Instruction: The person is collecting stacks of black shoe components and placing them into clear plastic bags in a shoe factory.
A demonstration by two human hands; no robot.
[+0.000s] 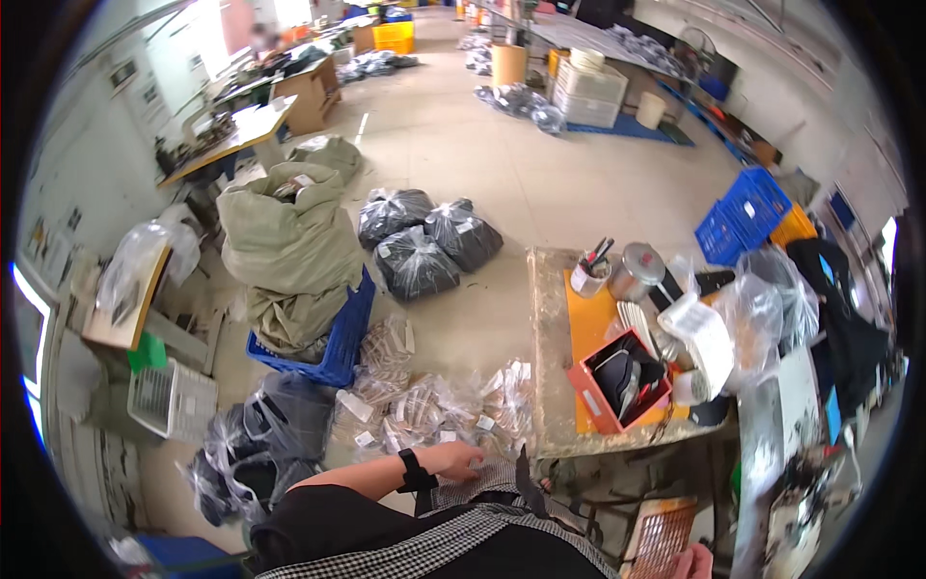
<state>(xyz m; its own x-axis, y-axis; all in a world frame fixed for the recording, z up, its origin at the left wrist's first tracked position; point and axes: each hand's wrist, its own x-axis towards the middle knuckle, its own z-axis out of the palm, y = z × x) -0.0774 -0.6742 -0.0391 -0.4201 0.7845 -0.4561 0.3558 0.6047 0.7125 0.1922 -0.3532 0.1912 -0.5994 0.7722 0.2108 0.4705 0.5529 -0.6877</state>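
Note:
My left hand [457, 461], with a black band on its wrist, rests in front of my waist at the checked apron [482, 481]. Its fingers are loosely apart and nothing shows in them. At the lower edge, my right hand [693, 562] is only partly in view beside a brown slatted or woven panel [662, 536]; whether it grips anything is hidden. Just ahead of my left hand, clear plastic bags of brownish pieces with white labels [434, 410] lie on the floor.
A worn table [555, 362] at right carries a red box [622, 381], a metal canister [637, 270] and a cup of pens [590, 275]. Left of it stand a blue crate [328, 343] under a large green sack [289, 232], and dark filled bags [420, 261]. Blue crates [743, 217] stand beyond.

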